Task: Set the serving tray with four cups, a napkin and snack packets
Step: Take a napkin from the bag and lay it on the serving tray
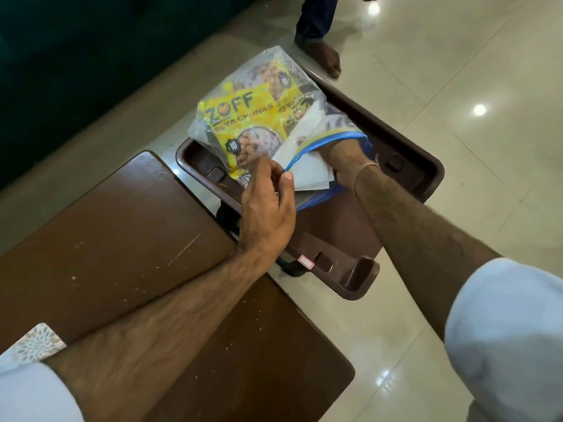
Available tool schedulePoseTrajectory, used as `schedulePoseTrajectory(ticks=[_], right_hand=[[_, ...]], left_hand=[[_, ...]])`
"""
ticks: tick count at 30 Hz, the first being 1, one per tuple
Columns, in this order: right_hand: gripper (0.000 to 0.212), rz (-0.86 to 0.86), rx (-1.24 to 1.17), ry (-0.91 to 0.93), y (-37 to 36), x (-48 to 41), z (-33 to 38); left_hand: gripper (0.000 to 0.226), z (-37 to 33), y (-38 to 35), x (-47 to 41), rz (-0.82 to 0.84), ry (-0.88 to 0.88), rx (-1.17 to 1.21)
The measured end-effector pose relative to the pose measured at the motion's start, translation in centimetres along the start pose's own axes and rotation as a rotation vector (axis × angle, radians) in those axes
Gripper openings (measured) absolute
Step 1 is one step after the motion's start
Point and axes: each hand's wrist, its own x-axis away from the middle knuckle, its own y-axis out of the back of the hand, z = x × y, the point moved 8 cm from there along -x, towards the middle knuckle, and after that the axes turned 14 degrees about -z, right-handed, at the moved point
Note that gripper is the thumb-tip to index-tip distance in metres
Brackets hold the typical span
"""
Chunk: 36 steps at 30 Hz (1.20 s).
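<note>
A clear zip bag (268, 86) with a blue seal strip lies over the dark brown serving tray (405, 147). Inside it are yellow snack packets (243, 117) and a white napkin (310, 175). My left hand (268, 205) pinches the bag's blue-edged mouth at its near side. My right hand (344, 162) is pushed into the bag's opening, its fingers hidden inside against the napkin. No cups are in view.
The tray rests on a small stand over a glossy tiled floor (457, 71). A brown wooden table (122, 239) is at the left, with a patterned coaster (36, 342) at its near corner. Another person's bare foot (323, 56) stands beyond the tray. A dark sofa (76, 56) fills the upper left.
</note>
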Motion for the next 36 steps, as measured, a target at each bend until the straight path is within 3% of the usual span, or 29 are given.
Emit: schedulePoseTrajectory(ticks=[4,8,11,14,17,23,25,26,28,30,33,36], right_hand=[[0.036,0.081,-0.155,-0.080,2.9,1.6,-1.2],[0.032,0.088,-0.194,-0.044,8.2,5.4,-2.5],[0.031,0.133,-0.180,0.041,10.9,9.0,-2.7],[0.034,0.147,-0.244,0.103,12.2,12.3,-2.6],[0.039,0.207,-0.293,0.105,11.2,15.2,-2.7],[0.046,0.398,-0.308,0.025,6.3,19.6,-3.3],[0.062,0.440,-0.248,0.052,4.3,21.1,-3.2],[0.074,0.411,-0.144,0.181,3.7,21.7,-2.4],[0.092,0.310,0.195,0.720,2.8,23.6,1.0],[0.080,0.380,0.520,1.262,-0.3,27.9,3.1],[0.038,0.684,0.908,1.520,-5.7,32.9,1.8],[0.034,0.844,1.261,1.605,-9.2,35.0,-0.3]], left_hand=[[0.009,0.5,0.3,0.0,-0.023,0.046,-0.010],[0.011,0.9,0.3,0.3,0.001,0.109,-0.048],[0.019,0.1,0.5,1.4,0.095,0.169,0.006],[0.033,-3.1,1.5,3.3,0.268,0.110,0.157],[0.033,-5.3,3.2,5.8,0.489,0.116,0.257],[0.028,-3.6,9.9,6.2,0.553,0.065,0.095],[0.024,-2.6,12.5,6.1,0.562,0.073,0.061],[0.023,-2.1,13.9,6.1,0.553,0.065,0.047],[0.023,-1.5,16.5,6.3,0.543,0.002,-0.010],[0.021,-0.8,19.0,6.9,0.556,-0.076,-0.114],[0.018,0.2,22.6,8.0,0.536,-0.110,-0.167],[0.017,1.2,26.0,9.0,0.472,-0.061,-0.166]])
